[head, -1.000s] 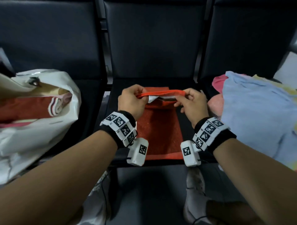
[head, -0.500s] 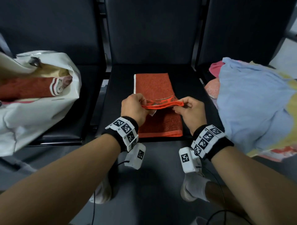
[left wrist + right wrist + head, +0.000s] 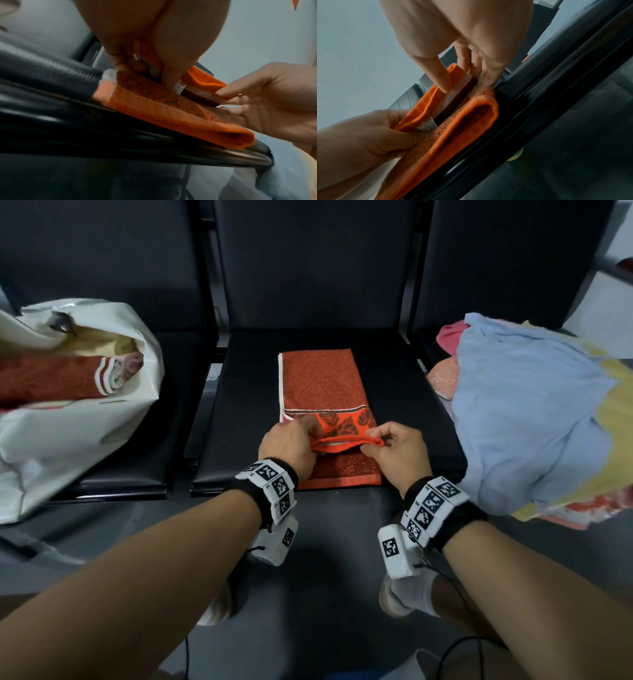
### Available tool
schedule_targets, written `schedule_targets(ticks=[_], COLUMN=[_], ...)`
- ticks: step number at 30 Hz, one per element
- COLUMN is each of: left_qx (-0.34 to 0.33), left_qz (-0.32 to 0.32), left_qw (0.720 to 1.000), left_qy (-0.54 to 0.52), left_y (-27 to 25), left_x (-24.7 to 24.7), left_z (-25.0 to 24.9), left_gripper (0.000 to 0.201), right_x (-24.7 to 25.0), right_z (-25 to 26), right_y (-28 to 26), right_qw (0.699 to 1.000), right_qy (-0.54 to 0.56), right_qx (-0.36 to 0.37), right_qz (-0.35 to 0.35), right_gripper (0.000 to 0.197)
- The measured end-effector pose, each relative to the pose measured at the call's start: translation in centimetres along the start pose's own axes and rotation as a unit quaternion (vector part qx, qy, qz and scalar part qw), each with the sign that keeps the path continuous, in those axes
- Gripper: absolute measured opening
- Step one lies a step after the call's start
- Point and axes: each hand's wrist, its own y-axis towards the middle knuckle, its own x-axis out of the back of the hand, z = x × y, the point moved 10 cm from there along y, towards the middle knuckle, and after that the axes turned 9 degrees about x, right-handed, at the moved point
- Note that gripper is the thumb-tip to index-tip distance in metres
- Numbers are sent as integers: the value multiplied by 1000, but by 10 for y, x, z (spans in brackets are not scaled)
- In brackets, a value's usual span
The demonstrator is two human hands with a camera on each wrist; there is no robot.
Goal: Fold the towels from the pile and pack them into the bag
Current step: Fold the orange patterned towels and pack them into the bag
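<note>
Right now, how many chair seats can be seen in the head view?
3. The middle seat carries the orange towel, the left seat holds the white bag, and the right seat is mostly hidden under the towel pile.

Both forearms reached forward side by side, each wrist banded with black-and-white markers. The left hand (image 3: 287, 445) was curled, its thumb and fingers (image 3: 130, 65) pinching one end of a folded orange towel (image 3: 325, 392) edge. The right hand (image 3: 399, 453) mirrored it just beside, thumb pressed against bent fingers (image 3: 436, 73) on the other end, knuckles up and wrists level.
</note>
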Motion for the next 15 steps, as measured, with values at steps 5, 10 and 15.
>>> schedule_targets(ticks=[5,10,15], left_qx=[7,20,-10], left_qz=[16,-4,-32], left_qw=[1000,1000,999], left_qy=[19,-7,-21], left_y=[2,-1,-11], left_x=[-5,0,4], left_z=[6,6,0], left_gripper=[24,11,13], right_x=[-4,-12,-16], right_z=[4,15,26], right_y=[-2,-8,-12], right_qw=[999,992,983], right_qy=[-39,-99,-122], right_qx=[18,73,129], right_qz=[13,38,35], right_gripper=[32,34,23])
